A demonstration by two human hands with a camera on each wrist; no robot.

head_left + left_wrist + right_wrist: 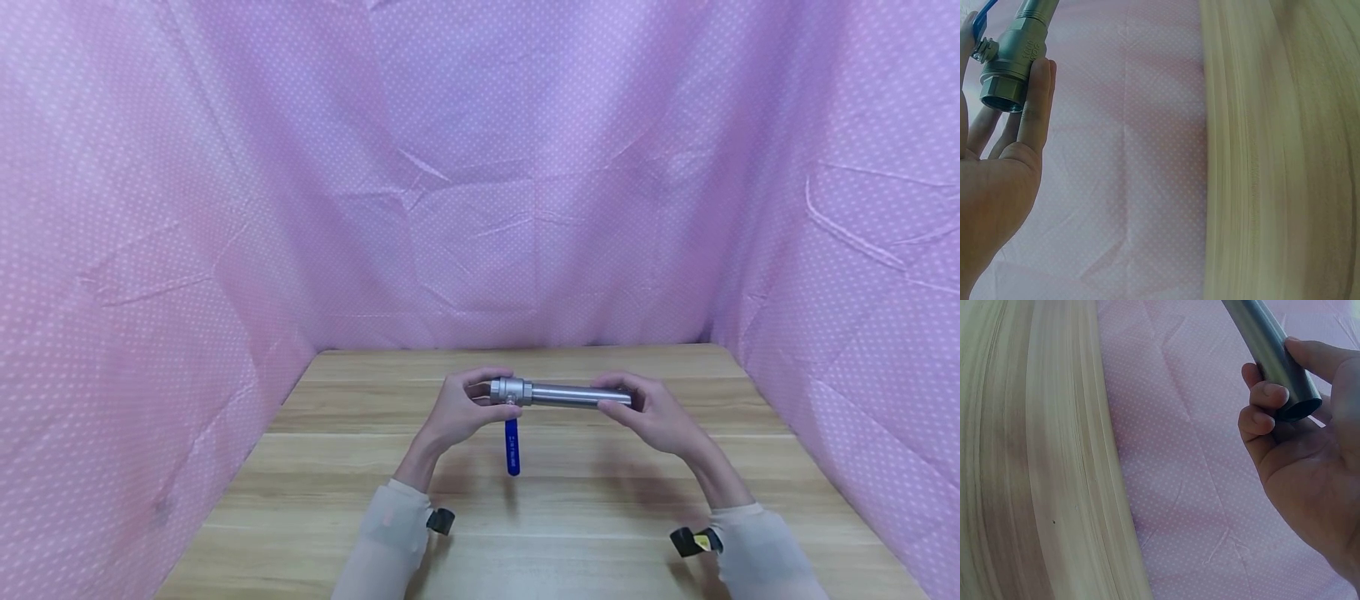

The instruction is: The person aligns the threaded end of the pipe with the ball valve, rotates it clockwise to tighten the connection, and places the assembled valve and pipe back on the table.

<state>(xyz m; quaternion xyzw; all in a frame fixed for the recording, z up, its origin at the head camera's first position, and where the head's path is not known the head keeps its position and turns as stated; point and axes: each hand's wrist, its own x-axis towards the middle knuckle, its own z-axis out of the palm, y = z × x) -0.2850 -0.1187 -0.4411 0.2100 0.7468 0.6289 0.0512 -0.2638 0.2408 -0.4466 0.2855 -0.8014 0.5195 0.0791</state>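
A steel ball valve (513, 390) with a blue lever handle (512, 450) is joined end to end with a smooth metal pipe (564, 395). My left hand (462, 406) pinches the valve between thumb and fingers, and the blue handle hangs toward me. In the left wrist view the valve's open hex end (1002, 94) faces the palm. My right hand (651, 412) grips the pipe's far right end; the right wrist view shows the hollow pipe end (1299, 410) between thumb and curled fingers. Both parts are held up over the table, nearly level.
The wooden table (360, 533) spreads below both hands, whose shadows fall on it. Pink dotted cloth (480, 250) hangs behind the table and along both sides. Dark wrist-worn devices (440, 522) sit at both sleeves.
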